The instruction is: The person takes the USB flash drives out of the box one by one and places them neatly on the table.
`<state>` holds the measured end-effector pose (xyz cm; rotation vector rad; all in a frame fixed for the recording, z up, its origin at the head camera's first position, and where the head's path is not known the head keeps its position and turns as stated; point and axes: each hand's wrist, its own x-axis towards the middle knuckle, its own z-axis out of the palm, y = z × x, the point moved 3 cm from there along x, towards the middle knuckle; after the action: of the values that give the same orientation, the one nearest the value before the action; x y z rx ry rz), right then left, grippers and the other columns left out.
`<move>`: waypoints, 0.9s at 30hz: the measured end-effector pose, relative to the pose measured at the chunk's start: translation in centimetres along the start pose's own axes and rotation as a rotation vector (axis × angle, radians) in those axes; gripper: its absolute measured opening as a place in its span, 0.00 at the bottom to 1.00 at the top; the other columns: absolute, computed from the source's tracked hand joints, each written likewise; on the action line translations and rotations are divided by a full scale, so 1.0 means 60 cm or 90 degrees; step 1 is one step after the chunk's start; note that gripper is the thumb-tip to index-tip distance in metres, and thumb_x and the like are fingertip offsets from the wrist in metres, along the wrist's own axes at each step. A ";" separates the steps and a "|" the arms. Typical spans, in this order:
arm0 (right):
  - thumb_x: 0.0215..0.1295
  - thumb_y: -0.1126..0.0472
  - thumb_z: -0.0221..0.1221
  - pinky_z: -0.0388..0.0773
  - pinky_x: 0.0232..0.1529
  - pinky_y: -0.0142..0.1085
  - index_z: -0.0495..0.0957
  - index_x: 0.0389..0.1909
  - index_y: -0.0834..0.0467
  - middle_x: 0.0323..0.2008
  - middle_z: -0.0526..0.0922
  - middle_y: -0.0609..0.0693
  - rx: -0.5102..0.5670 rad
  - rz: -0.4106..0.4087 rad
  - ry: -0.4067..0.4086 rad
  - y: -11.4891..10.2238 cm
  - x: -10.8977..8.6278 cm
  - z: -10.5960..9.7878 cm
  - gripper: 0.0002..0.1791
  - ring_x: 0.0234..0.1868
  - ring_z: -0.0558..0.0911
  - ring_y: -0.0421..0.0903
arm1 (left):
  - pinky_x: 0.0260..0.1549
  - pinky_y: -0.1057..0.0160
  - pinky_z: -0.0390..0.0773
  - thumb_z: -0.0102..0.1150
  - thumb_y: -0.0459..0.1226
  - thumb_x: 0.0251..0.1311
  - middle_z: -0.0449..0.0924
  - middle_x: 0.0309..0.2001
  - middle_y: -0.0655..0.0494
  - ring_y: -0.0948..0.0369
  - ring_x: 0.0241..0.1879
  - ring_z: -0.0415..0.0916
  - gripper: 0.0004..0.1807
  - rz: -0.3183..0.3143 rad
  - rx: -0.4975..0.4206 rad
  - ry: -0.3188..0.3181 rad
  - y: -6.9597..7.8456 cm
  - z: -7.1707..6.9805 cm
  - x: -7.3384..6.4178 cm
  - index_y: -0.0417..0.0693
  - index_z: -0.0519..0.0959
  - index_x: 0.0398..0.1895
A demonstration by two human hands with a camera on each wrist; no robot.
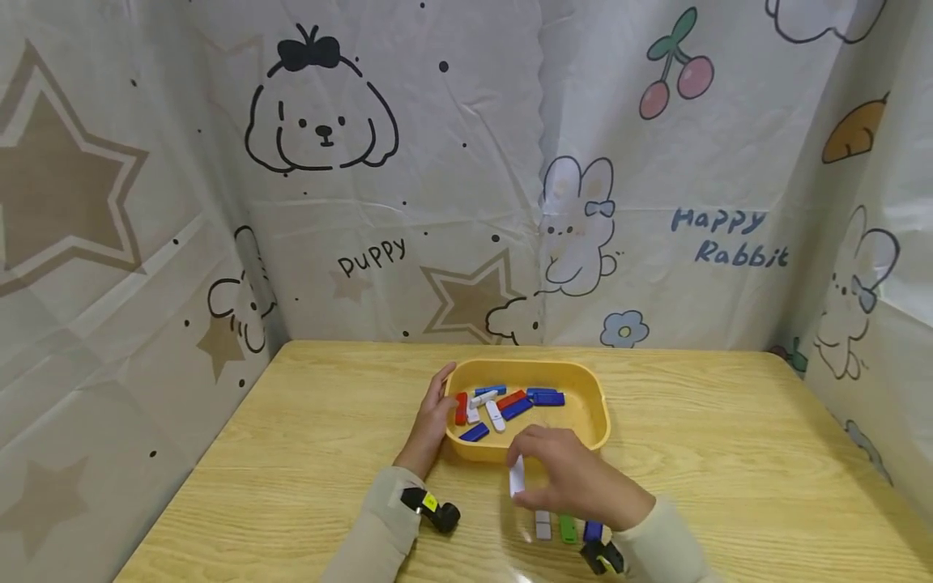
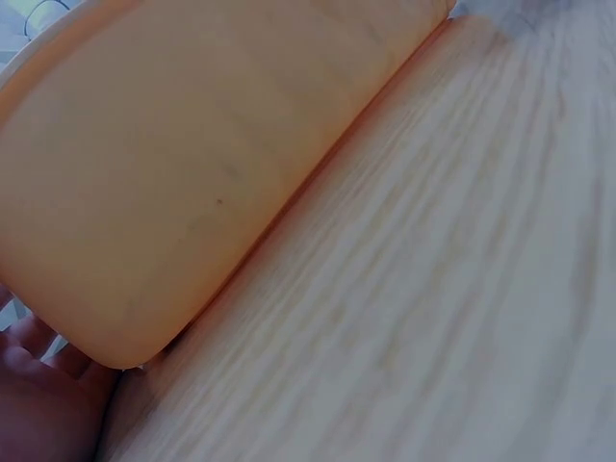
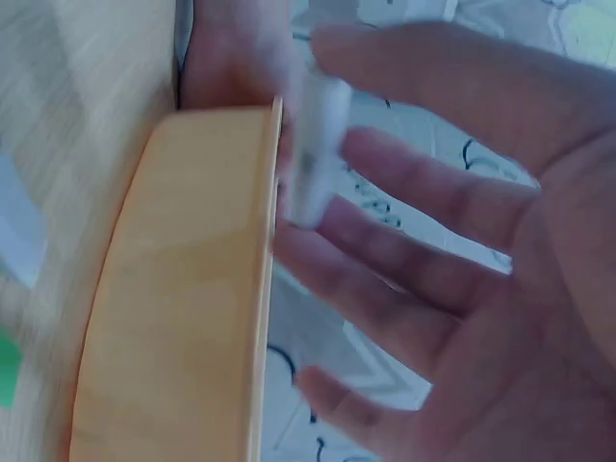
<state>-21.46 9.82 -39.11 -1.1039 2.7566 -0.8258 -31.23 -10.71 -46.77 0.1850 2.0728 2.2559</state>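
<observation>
A yellow plastic bin [image 1: 583, 441] stands on the table with several red, white and blue sticks in it, which look like USB sticks. My left hand [image 1: 430, 421] grips the bin's left end, its thumb over the rim; in the left wrist view the fingers [image 2: 38, 342] lie against the bin's end. In front of the bin, my right hand [image 1: 564, 474] pinches a white USB stick [image 1: 517, 476] between thumb and fingers, upright and above the table. The right wrist view shows this white stick [image 3: 316, 154] blurred, beside the bin's rim.
Below the right hand a white stick [image 1: 543, 526], a green stick [image 1: 568, 529] and a blue stick [image 1: 593, 531] lie in a row on the wooden table [image 1: 328, 429]. A printed curtain [image 1: 408, 194] hangs behind the table and at both sides.
</observation>
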 end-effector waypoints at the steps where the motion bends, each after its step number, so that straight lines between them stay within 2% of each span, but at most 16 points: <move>1: 0.51 0.52 0.71 0.67 0.58 0.48 0.78 0.39 0.45 0.40 0.78 0.35 0.002 0.003 -0.026 -0.003 0.000 0.005 0.15 0.44 0.76 0.37 | 0.69 0.47 0.50 0.37 0.26 0.62 0.48 0.75 0.46 0.48 0.73 0.46 0.35 -0.002 0.004 0.000 0.005 0.001 -0.003 0.49 0.53 0.75; 5: 0.49 0.52 0.72 0.50 0.63 0.65 0.79 0.40 0.46 0.40 0.80 0.34 0.011 0.029 -0.094 -0.004 0.001 0.019 0.17 0.45 0.77 0.35 | 0.70 0.48 0.49 0.38 0.27 0.63 0.48 0.75 0.46 0.49 0.74 0.46 0.35 -0.002 0.006 0.003 0.016 0.005 -0.011 0.49 0.53 0.75; 7: 0.48 0.54 0.72 0.46 0.62 0.68 0.79 0.40 0.46 0.38 0.80 0.34 0.005 0.037 -0.107 0.000 0.002 0.026 0.17 0.43 0.77 0.36 | 0.70 0.48 0.49 0.38 0.27 0.63 0.48 0.75 0.47 0.49 0.73 0.46 0.35 -0.002 0.003 0.003 0.017 0.006 -0.012 0.49 0.53 0.75; 15: 0.45 0.54 0.74 0.45 0.61 0.68 0.78 0.37 0.47 0.30 0.75 0.31 -0.063 0.047 -0.129 0.019 0.005 0.052 0.18 0.33 0.72 0.33 | 0.70 0.49 0.49 0.38 0.27 0.63 0.48 0.75 0.47 0.50 0.73 0.46 0.34 0.000 0.002 0.000 0.017 0.006 -0.011 0.49 0.53 0.75; 18: 0.44 0.54 0.74 0.43 0.62 0.67 0.79 0.37 0.46 0.32 0.77 0.32 -0.092 0.053 -0.126 0.021 0.006 0.060 0.18 0.35 0.74 0.33 | 0.70 0.50 0.50 0.38 0.27 0.63 0.48 0.75 0.48 0.50 0.73 0.47 0.34 -0.002 0.002 -0.002 0.018 0.006 -0.011 0.49 0.53 0.75; 23: 0.42 0.52 0.74 0.46 0.61 0.67 0.79 0.36 0.44 0.37 0.78 0.35 -0.153 0.057 -0.115 0.019 0.006 0.070 0.19 0.43 0.76 0.41 | 0.70 0.49 0.50 0.38 0.28 0.63 0.48 0.76 0.48 0.50 0.74 0.46 0.34 -0.005 0.008 0.000 0.015 0.005 -0.011 0.50 0.53 0.75; 27: 0.41 0.51 0.74 0.47 0.60 0.68 0.77 0.35 0.43 0.36 0.77 0.36 -0.181 0.058 -0.109 0.016 0.006 0.075 0.19 0.43 0.75 0.44 | 0.70 0.50 0.49 0.38 0.27 0.62 0.47 0.76 0.48 0.51 0.74 0.45 0.35 -0.001 0.003 -0.001 0.013 0.005 -0.011 0.49 0.53 0.75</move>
<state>-21.21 8.12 -43.36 -1.0225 2.8110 -0.3182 -30.54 -10.60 -45.98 0.1852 2.0768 2.2503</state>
